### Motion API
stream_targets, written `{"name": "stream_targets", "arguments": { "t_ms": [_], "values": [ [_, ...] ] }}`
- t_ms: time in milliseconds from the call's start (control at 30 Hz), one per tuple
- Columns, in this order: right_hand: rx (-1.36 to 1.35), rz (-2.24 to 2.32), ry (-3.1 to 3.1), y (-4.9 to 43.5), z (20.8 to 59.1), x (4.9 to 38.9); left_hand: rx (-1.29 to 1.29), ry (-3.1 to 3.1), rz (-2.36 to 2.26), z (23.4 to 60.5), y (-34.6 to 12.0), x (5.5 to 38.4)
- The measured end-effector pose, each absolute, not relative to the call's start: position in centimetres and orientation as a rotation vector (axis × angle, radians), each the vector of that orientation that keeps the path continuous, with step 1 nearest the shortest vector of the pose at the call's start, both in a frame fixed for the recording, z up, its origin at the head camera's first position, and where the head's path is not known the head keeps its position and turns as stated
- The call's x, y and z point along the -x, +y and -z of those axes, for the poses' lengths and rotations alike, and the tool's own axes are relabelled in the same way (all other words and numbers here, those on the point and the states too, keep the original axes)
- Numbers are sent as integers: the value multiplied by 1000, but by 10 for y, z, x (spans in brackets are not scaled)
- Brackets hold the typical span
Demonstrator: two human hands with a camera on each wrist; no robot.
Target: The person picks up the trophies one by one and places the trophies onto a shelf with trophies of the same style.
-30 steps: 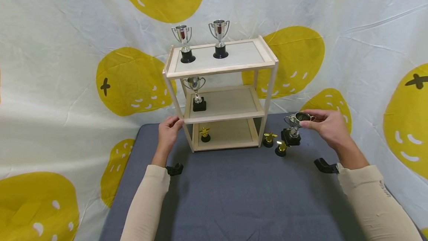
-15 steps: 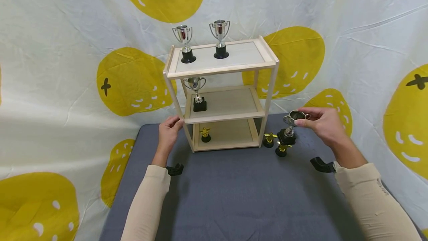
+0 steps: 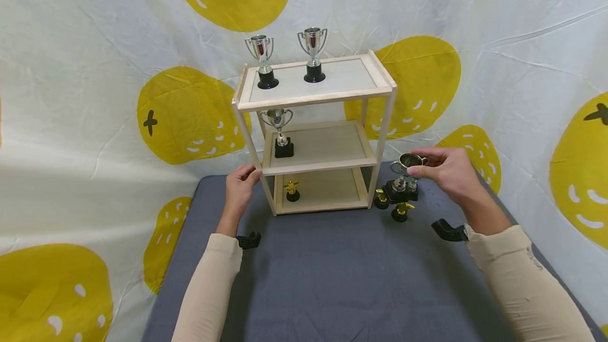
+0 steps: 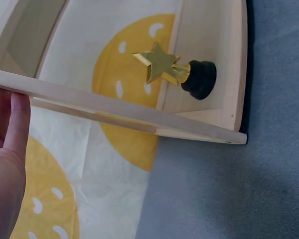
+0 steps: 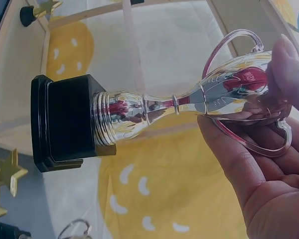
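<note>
My right hand [image 3: 448,173] pinches a silver trophy cup [image 3: 409,161] by its bowl, near one handle. In the right wrist view the trophy's black square base [image 5: 65,122] points left, clear of the table. Behind it in the head view another silver trophy [image 3: 412,186] is partly hidden. Two gold star trophies, one in front [image 3: 400,212] and one partly covered [image 3: 381,200], stand below. My left hand [image 3: 239,189] holds the left front post of a three-tier wooden shelf [image 3: 318,164], its fingertips [image 4: 20,107] partly behind the wood.
Two silver trophies, one left [image 3: 267,79] and one in the middle [image 3: 314,73], stand on the top tier. A silver trophy [image 3: 284,148] is at the left of the middle tier, and a gold star trophy [image 3: 292,194] at the left of the bottom one. Grey cloth [image 3: 332,278] covers the table.
My right hand has carried the silver trophy leftward and slightly up, towards the shelf, revealing another silver trophy behind it. My left hand has stayed at the post.
</note>
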State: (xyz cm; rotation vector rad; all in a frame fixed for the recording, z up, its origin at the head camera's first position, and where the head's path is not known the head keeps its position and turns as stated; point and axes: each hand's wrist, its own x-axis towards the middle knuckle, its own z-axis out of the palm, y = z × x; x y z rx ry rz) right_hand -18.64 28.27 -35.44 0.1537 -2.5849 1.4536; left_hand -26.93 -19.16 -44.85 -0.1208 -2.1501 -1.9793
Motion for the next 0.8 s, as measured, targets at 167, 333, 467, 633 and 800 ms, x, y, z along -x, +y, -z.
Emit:
{"name": "stream_targets", "arguments": {
  "t_ms": [167, 333, 467, 633, 800],
  "values": [
    [-187, -1480, -2564, 273, 350, 186, 136, -2151, 1977, 449, -191, 270],
    [-214, -1487, -2558, 266, 346, 186, 142, -2135, 1986, 450, -192, 270],
    [-234, -1495, -2560, 261, 343, 188, 154, -2125, 1991, 450, -192, 269],
    [-255, -1491, -2562, 255, 340, 189, 147, -2123, 1999, 449, -191, 269],
    [-298, -1519, -2543, 249, 337, 194, 132, -2131, 1988, 448, -191, 270]
  ]
}}
